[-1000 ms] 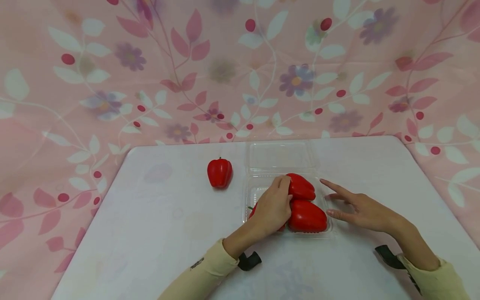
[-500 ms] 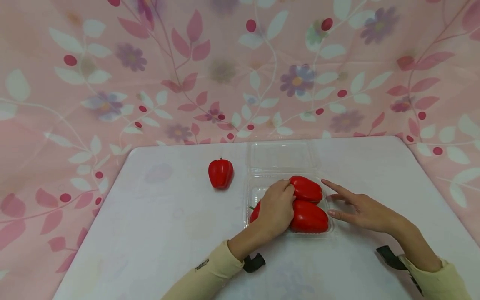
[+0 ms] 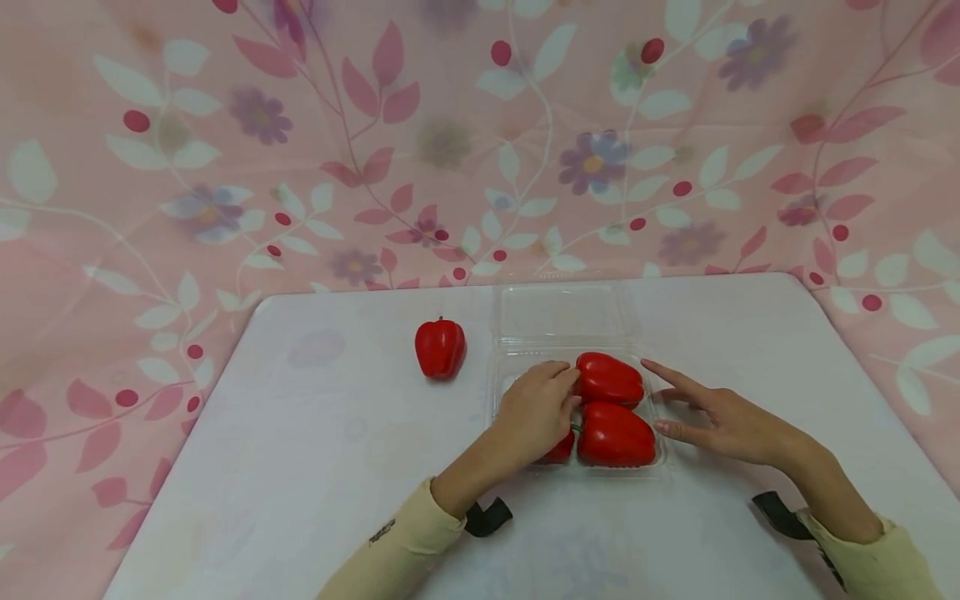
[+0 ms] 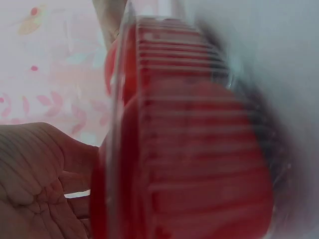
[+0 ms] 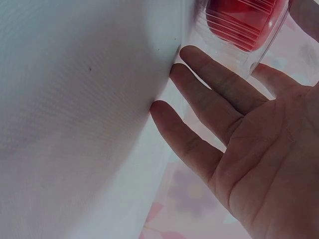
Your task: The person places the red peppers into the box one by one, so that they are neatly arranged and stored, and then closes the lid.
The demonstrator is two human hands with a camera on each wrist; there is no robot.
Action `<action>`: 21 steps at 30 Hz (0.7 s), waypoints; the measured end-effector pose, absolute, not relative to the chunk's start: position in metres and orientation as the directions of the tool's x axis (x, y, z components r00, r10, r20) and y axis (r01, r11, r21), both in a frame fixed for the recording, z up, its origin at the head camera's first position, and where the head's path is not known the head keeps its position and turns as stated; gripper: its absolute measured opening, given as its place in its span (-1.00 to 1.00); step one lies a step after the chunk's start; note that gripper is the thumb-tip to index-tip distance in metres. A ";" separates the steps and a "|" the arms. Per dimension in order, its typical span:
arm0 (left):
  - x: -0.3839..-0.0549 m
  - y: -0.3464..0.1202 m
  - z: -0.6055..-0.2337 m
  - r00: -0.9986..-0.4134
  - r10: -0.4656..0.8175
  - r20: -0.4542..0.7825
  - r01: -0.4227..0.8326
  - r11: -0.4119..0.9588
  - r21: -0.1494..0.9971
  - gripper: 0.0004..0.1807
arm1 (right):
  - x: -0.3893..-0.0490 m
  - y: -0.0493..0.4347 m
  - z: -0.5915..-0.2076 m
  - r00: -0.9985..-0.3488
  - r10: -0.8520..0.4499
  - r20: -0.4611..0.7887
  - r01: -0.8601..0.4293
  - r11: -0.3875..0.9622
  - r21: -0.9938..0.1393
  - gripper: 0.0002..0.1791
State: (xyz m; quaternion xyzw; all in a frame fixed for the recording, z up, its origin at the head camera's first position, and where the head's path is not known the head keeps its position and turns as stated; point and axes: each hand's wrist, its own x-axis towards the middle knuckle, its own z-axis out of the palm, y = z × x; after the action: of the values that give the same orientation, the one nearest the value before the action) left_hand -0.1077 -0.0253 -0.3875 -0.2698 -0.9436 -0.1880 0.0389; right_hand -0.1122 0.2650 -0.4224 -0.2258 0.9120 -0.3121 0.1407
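A clear plastic clamshell box (image 3: 495, 379) lies with its lid folded back, holding red bell peppers. One bell pepper (image 3: 609, 380) lies on its side at the box's back right, and a second pepper (image 3: 617, 435) lies in front of it. My left hand (image 3: 528, 412) hovers over the left half, fingertips right at the back pepper's left end; beneath it a third pepper (image 3: 557, 452) is mostly hidden. In the left wrist view the ribbed box wall (image 4: 174, 55) covers much of the peppers. Fingers spread, my right hand (image 3: 720, 423) rests beside the box's right edge.
Another red bell pepper (image 3: 440, 348) stands on the white table (image 3: 337, 467), left of the box. The transparent lid (image 3: 561, 310) reaches toward the table's far edge. Behind hangs a pink floral cloth (image 3: 450, 142).
My left hand first shifted the back pepper rightward in the box, then loosened its hold and drew left. The front peppers show more now. My right hand has stayed in place.
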 end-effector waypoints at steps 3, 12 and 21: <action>-0.108 -0.034 -0.384 -0.872 0.468 0.146 0.485 0.776 0.404 -0.52 | -0.112 0.265 -0.422 -0.858 -0.500 -0.119 -0.323 0.705 -0.631 -0.07; -0.112 -0.061 -0.381 -0.910 0.397 0.121 0.399 0.758 0.517 -0.46 | -0.112 0.265 -0.423 -0.857 -0.502 -0.115 -0.331 0.709 -0.623 -0.06; -0.117 -0.086 -0.386 -0.924 0.340 0.177 0.378 0.729 0.571 -0.42 | -0.111 0.265 -0.419 -0.852 -0.513 -0.107 -0.342 0.699 -0.628 -0.05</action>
State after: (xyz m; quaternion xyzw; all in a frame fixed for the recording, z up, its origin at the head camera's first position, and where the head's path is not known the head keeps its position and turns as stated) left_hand -0.1170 -0.0859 -0.3856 -0.1932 -0.9292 -0.3137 0.0300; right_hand -0.1112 0.2649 -0.4191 -0.2346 0.9114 -0.3087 0.1381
